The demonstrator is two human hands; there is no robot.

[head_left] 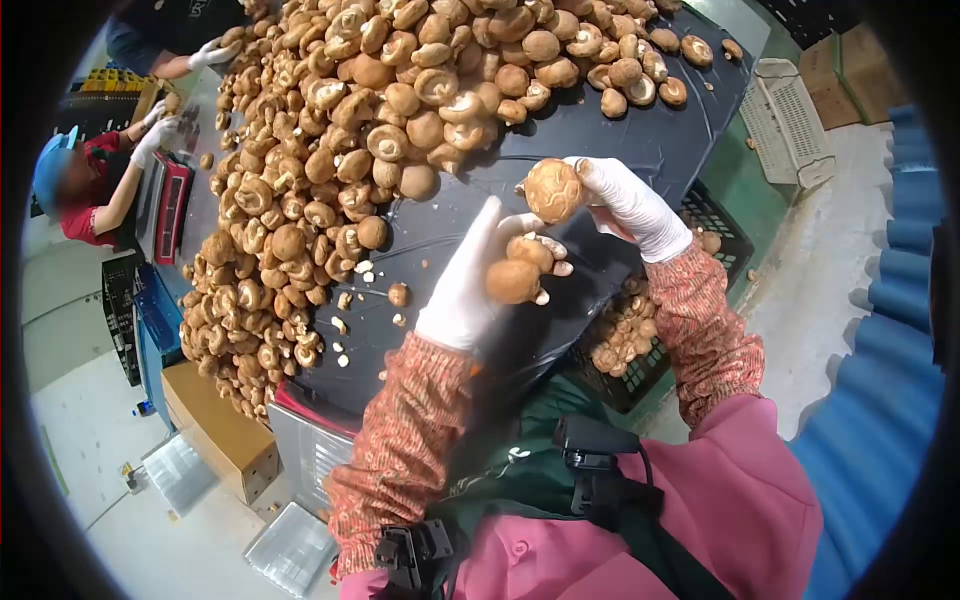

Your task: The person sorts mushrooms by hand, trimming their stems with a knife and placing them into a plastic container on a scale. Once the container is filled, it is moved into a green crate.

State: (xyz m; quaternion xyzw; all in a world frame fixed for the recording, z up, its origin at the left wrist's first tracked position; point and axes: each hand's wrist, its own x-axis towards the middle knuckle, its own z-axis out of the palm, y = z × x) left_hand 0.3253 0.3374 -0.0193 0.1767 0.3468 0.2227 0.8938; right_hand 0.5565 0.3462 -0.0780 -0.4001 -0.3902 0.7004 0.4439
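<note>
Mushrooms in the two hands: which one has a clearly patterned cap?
The single mushroom in the right hand: pale lines cross its brown cap, while the mushrooms in the left hand look smoother.

A mushroom heap (340, 140) lies on the table (590, 140), a carton (215, 430) at left, a crate (648, 382) (holding more mushrooms (625, 335)) at right.

Hands (468, 275): white gloves (632, 203). Sleeves (400, 435): orange, patterned. Shirt (735, 485): pink, button (519, 548) at 6 o'clock. Apron (560, 405): dark green. Black units (590, 438) at 5 and 7 o'clock, former cabled.
</note>
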